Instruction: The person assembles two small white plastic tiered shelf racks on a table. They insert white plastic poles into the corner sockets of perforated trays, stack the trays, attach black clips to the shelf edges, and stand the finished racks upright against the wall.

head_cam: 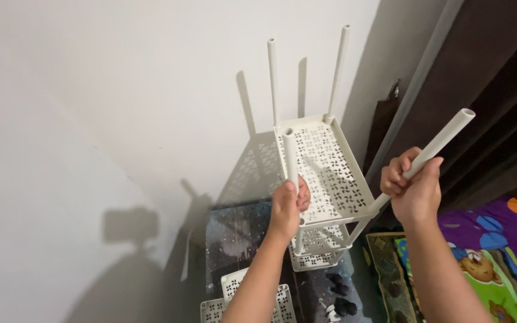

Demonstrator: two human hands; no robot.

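4 white plastic tubes stand out of the top tray of the perforated white rack, and I have a hand on 2 of them. My left hand has its grip wrapped around the near-left tube, fingers pressed together on it low down, close to where it meets the tray's near-left corner. My right hand is closed around the near-right tube, which leans well off to the right, its open end pointing up toward the dark curtain; its lower end reaches the tray's near-right corner. The 2 far tubes rise roughly upright from the tray's far corners against the white wall, the right one tilting slightly.

Below the top tray I see a second perforated tray on the same posts. Lower still, near my left forearm, 2 loose perforated trays lie on a dark glass desk, with several small black caps just to their right. A patterned, brightly coloured blanket fills the near-right corner.
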